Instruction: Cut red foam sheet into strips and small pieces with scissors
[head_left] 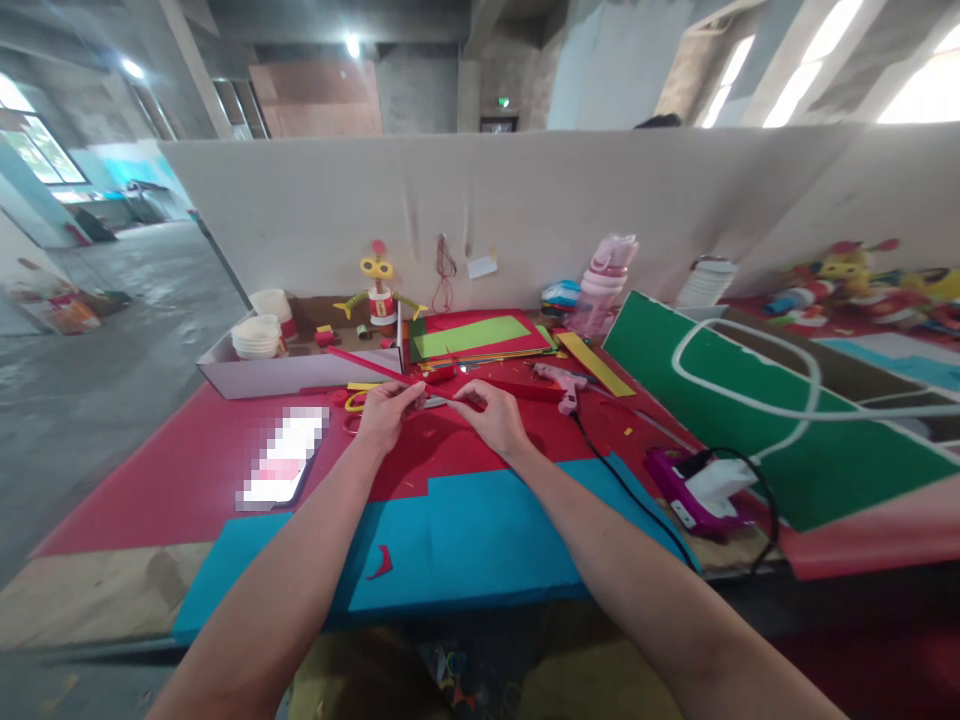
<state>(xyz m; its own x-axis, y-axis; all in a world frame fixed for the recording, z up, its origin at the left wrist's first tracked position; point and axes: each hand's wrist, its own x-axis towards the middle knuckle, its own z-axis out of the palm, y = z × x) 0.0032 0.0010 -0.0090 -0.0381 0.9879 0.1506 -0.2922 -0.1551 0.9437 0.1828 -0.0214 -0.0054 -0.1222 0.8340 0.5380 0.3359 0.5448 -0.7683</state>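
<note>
Between my two hands runs a narrow red paper strip (pixel 373 368), raised above the work table and slanting up to the left. My left hand (pixel 388 412) pinches it between thumb and fingers. At the strip's right end, my right hand (pixel 491 410) is closed on it in a pinch. Yellow-handled scissors (pixel 355 402) lie just behind and left of my left hand, partly covered by it. A pink glue gun (pixel 562 385) rests to the right of my right hand, its black cord trailing toward the table's front edge.
A lit phone (pixel 289 460) lies at left. Behind it, a box (pixel 300 372) holds paper cups and a paper-cup figure (pixel 381 300). Coloured sheets (pixel 480 338) are stacked at the back. A purple power strip (pixel 694 495) and green board (pixel 757 420) stand right. Blue paper (pixel 480 540) covers the front.
</note>
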